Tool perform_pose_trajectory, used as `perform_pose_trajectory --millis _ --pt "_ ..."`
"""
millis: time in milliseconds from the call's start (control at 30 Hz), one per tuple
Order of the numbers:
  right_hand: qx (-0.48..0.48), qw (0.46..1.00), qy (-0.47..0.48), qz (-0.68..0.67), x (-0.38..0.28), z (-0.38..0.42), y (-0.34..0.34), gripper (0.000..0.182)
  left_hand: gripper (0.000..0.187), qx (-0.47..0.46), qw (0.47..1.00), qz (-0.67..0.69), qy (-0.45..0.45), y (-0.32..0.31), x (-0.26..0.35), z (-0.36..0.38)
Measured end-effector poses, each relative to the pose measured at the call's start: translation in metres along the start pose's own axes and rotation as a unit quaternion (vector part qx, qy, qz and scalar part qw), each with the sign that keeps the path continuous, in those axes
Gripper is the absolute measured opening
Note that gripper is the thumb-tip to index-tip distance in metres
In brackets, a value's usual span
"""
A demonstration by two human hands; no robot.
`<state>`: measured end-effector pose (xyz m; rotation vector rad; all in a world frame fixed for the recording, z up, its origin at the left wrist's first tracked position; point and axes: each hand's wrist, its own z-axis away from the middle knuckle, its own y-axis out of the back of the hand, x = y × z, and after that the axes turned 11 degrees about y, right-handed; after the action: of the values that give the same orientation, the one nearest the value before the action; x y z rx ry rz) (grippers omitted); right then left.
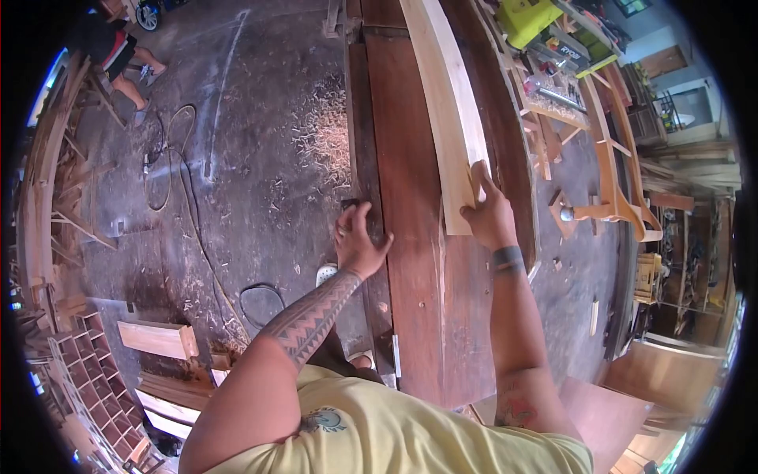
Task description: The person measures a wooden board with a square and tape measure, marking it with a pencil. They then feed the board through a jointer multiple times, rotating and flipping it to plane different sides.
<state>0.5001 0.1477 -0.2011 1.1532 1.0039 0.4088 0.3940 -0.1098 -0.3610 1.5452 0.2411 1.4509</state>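
A long pale wooden board lies lengthwise on the reddish-brown wooden bench, its near end toward me. My right hand grips that near end at its right edge, thumb on the top face and fingers over the side. Over the bench's left edge is my left hand, its fingers bent and apart from the thumb. Nothing shows in it, and it is clear of the pale board.
Wood shavings lie on the floor left of the bench. A cord loops across the floor. At the right stand a wooden chair frame and a yellow-green tool case. Another person is at the far left.
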Motion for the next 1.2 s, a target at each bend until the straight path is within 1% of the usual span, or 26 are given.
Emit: perform_pose_trajectory --millis 67,100,133,200,233,267,367,400,500,600,700,733,833,867,933,967,1067,1167,1200 --pt "-0.008 1.0 -0.025 -0.008 -0.006 -0.008 0.001 0.099 0.1 -0.033 0.986 0.13 0.097 0.016 0.001 -0.044" --pt "-0.013 0.999 -0.036 -0.01 -0.009 -0.011 0.003 0.099 0.102 -0.05 0.969 0.195 0.146 0.024 0.006 -0.067" --pt "-0.009 0.999 -0.029 -0.015 -0.01 -0.015 0.003 0.099 0.109 -0.051 0.985 0.096 0.131 0.033 0.013 -0.088" --pt "-0.003 1.0 -0.013 -0.024 -0.009 -0.022 0.002 0.1 0.115 -0.094 0.985 -0.007 0.146 0.024 0.022 -0.119" --pt "-0.009 0.999 -0.02 -0.032 -0.012 -0.025 0.003 0.1 0.118 -0.116 0.979 -0.058 0.155 0.014 0.02 -0.129" --pt "-0.015 0.999 -0.027 -0.04 -0.014 -0.028 0.005 0.1 0.126 -0.073 0.986 -0.087 0.119 -0.002 0.011 -0.129" --pt "-0.011 0.999 -0.018 -0.034 -0.012 -0.045 0.004 0.1 0.123 -0.177 0.965 -0.082 0.177 0.034 0.039 -0.124" --pt "-0.004 0.999 -0.012 -0.03 -0.01 -0.049 0.003 0.1 0.122 -0.144 0.973 -0.093 0.153 0.024 0.032 -0.124" --pt "-0.005 1.0 -0.014 -0.009 -0.012 -0.066 0.006 0.102 0.122 -0.065 0.985 -0.108 0.12 0.011 0.024 -0.123" --pt "-0.026 0.999 -0.038 -0.014 -0.015 -0.091 0.009 0.101 0.122 -0.077 0.981 -0.118 0.132 0.014 0.027 -0.123" --pt "0.001 1.0 0.002 -0.013 -0.005 -0.12 0.0 0.1 0.122 -0.085 0.982 -0.096 0.139 0.016 0.027 -0.122" --pt "0.017 0.999 0.005 -0.033 -0.001 -0.131 -0.002 0.097 0.122 -0.088 0.981 -0.095 0.143 0.015 0.026 -0.121" --pt "0.022 0.999 0.009 -0.043 0.003 -0.178 -0.003 0.097 0.121 -0.093 0.98 -0.087 0.152 0.012 0.025 -0.125" --pt "0.029 0.998 0.042 -0.038 0.008 -0.199 -0.004 0.097 0.121 -0.101 0.979 -0.079 0.156 0.014 0.026 -0.127" --pt "0.038 0.995 0.071 -0.053 0.017 -0.244 -0.009 0.096 0.12 -0.117 0.977 -0.065 0.165 0.021 0.031 -0.127" --pt "0.036 0.996 0.075 -0.032 0.011 -0.263 -0.005 0.095 0.121 -0.126 0.975 -0.069 0.171 0.022 0.032 -0.128" --pt "0.046 0.992 0.117 -0.025 0.011 -0.305 -0.005 0.094 0.12 -0.164 0.967 -0.063 0.186 0.028 0.035 -0.131" --pt "-0.007 0.993 0.055 -0.103 -0.012 -0.3 0.005 0.096 0.122 -0.127 0.974 -0.069 0.172 0.011 0.025 -0.129" --pt "-0.019 0.994 0.045 -0.1 -0.007 -0.296 0.005 0.097 0.122 -0.149 0.97 -0.062 0.181 0.014 0.026 -0.132"
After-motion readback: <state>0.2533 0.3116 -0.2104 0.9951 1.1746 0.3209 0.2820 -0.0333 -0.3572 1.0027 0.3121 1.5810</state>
